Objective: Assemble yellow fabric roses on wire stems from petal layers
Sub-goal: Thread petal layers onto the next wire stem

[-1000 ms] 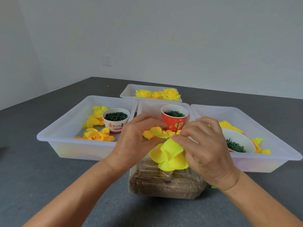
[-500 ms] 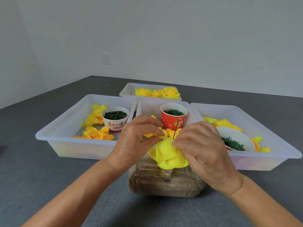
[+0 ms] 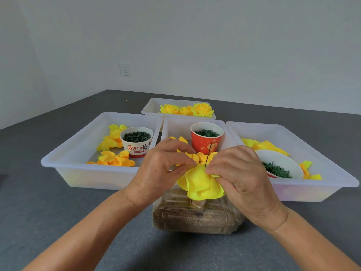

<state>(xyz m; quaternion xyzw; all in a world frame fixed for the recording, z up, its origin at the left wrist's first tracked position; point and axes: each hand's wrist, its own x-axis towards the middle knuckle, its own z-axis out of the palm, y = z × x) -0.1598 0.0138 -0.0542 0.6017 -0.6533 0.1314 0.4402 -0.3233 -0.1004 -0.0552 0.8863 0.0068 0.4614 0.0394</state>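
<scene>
Over the near counter (image 3: 58, 222), the left hand (image 3: 158, 171) and right hand (image 3: 240, 173) pinch a soft, featherlight yellow petal layer (image 3: 201, 184) threaded on a thin, bendable wire stem (image 3: 208, 153); best held close around the stem.

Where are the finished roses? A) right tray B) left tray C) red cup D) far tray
D: three finished roses lie in the far tray; the left tray and right tray hold only loose petals and cups, and the red cup holds green bits.
</scene>
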